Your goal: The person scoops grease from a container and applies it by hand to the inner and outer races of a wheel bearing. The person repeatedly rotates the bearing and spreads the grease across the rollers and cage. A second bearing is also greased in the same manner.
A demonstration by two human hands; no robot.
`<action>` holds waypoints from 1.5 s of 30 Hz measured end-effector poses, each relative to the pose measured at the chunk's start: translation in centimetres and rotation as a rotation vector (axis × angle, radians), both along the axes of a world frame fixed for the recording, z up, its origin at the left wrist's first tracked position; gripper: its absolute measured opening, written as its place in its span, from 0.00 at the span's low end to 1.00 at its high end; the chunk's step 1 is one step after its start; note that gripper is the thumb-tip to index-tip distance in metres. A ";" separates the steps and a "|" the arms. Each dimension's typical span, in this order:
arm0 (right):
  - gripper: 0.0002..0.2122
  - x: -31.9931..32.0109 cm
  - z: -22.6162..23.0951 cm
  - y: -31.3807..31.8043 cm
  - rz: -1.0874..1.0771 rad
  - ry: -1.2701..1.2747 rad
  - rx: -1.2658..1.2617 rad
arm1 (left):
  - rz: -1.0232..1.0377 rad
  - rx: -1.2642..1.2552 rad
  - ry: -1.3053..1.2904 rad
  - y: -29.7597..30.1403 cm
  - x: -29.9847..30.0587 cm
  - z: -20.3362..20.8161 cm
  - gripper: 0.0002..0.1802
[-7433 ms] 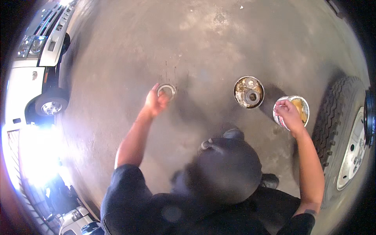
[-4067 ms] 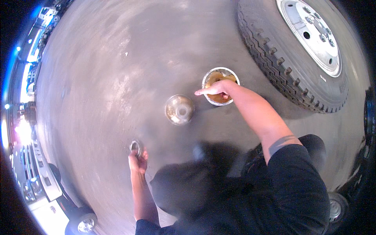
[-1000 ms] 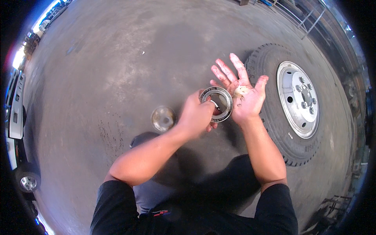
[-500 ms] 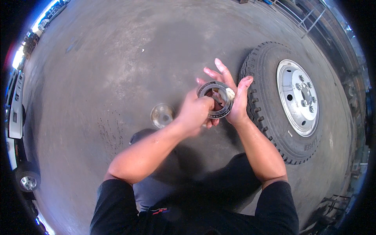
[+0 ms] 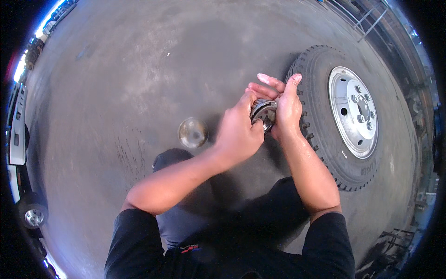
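Note:
A metal ring-shaped bearing is gripped in my left hand, the thumb in its opening and the fingers over its outer side. It is tilted, with its far rim against the palm of my right hand. That hand is held up, cupped a little, with its fingers stretched out and the thumb apart. Both hands look wet or greasy. The palm behind the bearing is mostly hidden, so any grease there cannot be made out.
A large truck wheel with a silver rim lies to the right, close to my right forearm. On the concrete floor left of my hands is a round, shallow metal piece. A white vehicle stands at the far left, and metal railings at the upper right.
My left hand has turned the bearing from facing up to tilted, and pressed it against the right palm. The pale grease seen on the right palm is now hidden.

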State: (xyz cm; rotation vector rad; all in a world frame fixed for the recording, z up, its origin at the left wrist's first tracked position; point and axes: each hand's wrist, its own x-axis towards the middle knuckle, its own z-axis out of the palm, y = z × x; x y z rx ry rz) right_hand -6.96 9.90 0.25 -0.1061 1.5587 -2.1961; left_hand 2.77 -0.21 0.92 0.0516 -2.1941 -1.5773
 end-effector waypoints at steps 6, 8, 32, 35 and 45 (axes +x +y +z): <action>0.45 -0.4 0.3 -0.1 0.055 -0.002 -0.194 | -0.043 0.417 -0.462 -0.8 -0.3 1.3 0.18; 0.47 0.2 1.3 0.3 0.182 0.126 -0.336 | -0.004 0.542 -0.497 -0.7 -0.4 1.7 0.17; 0.34 0.8 3.1 3.5 0.308 1.436 0.837 | -0.255 0.349 -0.610 -3.1 -0.4 2.2 0.17; 0.34 1.0 3.5 3.3 0.375 1.497 0.968 | -0.297 0.293 -0.603 -3.3 -0.3 0.9 0.17; 0.40 1.0 2.0 3.4 0.301 1.201 0.650 | -0.270 0.721 -0.584 -4.0 -1.1 0.4 0.13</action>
